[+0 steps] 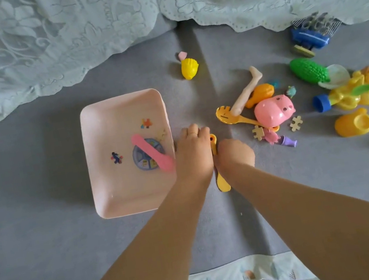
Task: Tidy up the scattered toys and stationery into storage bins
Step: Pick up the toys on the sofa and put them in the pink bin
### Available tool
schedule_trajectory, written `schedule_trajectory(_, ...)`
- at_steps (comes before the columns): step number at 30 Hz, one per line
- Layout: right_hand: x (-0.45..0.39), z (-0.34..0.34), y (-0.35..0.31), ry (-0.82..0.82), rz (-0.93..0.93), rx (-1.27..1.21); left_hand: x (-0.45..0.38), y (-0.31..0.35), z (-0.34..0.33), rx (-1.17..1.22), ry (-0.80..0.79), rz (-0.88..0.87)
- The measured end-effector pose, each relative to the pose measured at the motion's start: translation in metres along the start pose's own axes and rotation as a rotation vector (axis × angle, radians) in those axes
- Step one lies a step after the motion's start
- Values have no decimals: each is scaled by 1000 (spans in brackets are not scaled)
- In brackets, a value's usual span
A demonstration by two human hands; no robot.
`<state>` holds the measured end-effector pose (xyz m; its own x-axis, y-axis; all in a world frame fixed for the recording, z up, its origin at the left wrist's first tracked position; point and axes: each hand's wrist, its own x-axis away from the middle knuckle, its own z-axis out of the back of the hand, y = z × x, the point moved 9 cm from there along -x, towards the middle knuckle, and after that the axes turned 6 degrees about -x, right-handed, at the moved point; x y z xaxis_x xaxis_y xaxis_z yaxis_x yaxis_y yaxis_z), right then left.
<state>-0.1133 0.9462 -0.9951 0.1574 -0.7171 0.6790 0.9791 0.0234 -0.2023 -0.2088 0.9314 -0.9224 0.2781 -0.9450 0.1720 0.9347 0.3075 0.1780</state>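
Below, on the grey fabric surface (74, 245), a shallow pink plastic rectangular bin (111, 177) holds a pink plastic spoon (152, 153) lying across a round blue sectioned toy plate (141, 158), with small jigsaw pieces beside them. Just right of the bin's rim, the left hand (193, 153) rests knuckles-up with fingers curled, and the right hand (235, 153) is beside it, closed in a fist around a yellow plastic toy utensil (222, 182) whose ends stick out above and below the hands. Whether the left hand also grips it cannot be told. Farther right lie a pink plastic pig toy (274, 110), a yellow slotted toy spoon (228, 114) and a green toy corn cob (309, 71).
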Motion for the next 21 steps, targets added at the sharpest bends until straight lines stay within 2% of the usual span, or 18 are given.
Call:
schedule_trajectory(2, 1, 0, 3, -16, -57, -51, -2, -4, -28, 7, -233, 92)
schedule_trajectory(3, -1, 2, 6, -8, -79, -78, -2, -7, -37, -21, -298, 143)
schedule_trajectory(7, -11, 17, 9, 47, -48, -80, -12, -14, -48, -42, -291, 276)
schedule_trajectory(11, -14, 31, -1, 47, 55, -91, -21, -16, -53, 68, -398, 318)
schedule_trajectory(13, -10, 41, -12, 65, 61, -137, -25, -16, -31, 112, -354, 303)
schedule_trajectory(16, 1, 61, -30, 132, 69, -272, -21, -34, 13, 145, -194, 319)
schedule_trajectory(19, 11, 71, -65, 136, 111, -462, 0, -81, 54, 269, -13, 469)
schedule_trajectory(21, 18, 66, -98, 73, 176, -526, 14, -107, 73, 218, 2, 516)
